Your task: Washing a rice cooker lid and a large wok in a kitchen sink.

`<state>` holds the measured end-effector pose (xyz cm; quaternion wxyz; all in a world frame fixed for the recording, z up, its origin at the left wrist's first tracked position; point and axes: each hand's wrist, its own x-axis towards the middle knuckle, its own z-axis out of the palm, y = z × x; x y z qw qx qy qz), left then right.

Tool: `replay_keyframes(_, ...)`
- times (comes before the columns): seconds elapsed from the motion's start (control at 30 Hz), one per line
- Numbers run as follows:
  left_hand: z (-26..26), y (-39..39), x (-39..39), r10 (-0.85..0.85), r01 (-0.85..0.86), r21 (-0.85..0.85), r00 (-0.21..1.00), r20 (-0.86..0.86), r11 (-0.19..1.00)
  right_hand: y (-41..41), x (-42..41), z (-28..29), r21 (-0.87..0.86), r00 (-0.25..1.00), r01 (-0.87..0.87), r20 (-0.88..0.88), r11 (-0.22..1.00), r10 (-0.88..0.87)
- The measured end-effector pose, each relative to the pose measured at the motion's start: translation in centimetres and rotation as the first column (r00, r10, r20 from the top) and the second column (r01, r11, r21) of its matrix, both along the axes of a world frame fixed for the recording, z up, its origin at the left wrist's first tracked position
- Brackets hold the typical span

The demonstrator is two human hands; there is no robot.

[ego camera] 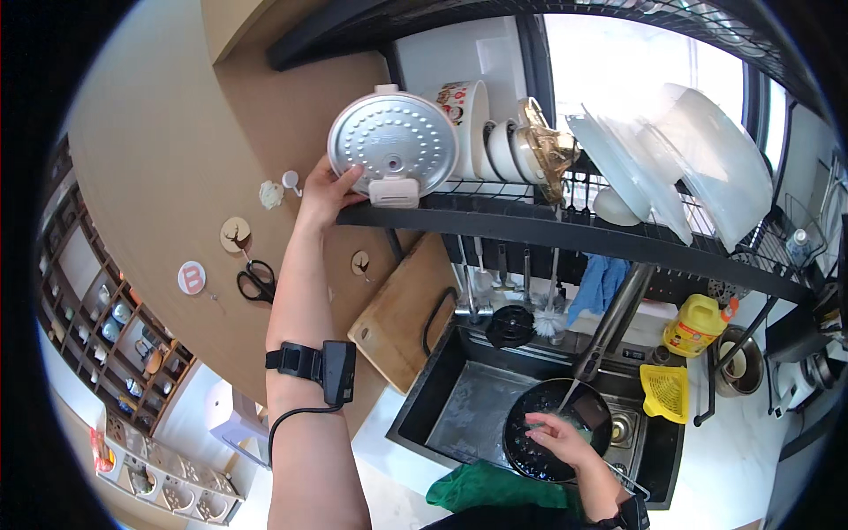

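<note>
My left hand point(329, 192) grips the lower left rim of a round lid point(391, 142), with the thumb on its dimpled metal underside. The lid has a pale rim with two tabs and stands upright at the left end of the black dish rack point(563, 233). Lower right, my right hand point(563, 437) is over a dark frying pan point(523, 457) with bubbly water in it, its fingers apart and nothing visible in them. A thin stream of water from the faucet point(613, 324) runs into the pan. The pan rests in the black sink point(477, 391).
White bowls point(507, 149), an amber glass piece point(550, 142) and large pale plates point(629, 172) fill the rack. Below it stand a wooden cutting board point(397, 318), a yellow detergent jug point(694, 324) and a yellow strainer basket point(664, 392). Black scissors point(256, 281) hang at left.
</note>
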<state>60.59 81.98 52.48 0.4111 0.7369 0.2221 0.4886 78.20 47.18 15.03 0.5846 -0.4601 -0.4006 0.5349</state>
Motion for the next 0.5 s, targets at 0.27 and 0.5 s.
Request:
replay_keyframes(0.27,0.4,0.9,0.3,0.199,-0.183,0.089,0.956,-0.218,0.979,-0.7,0.7,-0.6,-0.041,0.999,0.033,0.032,0.999,-0.032)
replay_keyframes(0.5,0.1,2.6,0.0,0.359,-0.352,0.066,0.917,-0.176,0.933,0.0,0.2,-0.2,-0.080,1.000,0.006,0.025,0.997,-0.003)
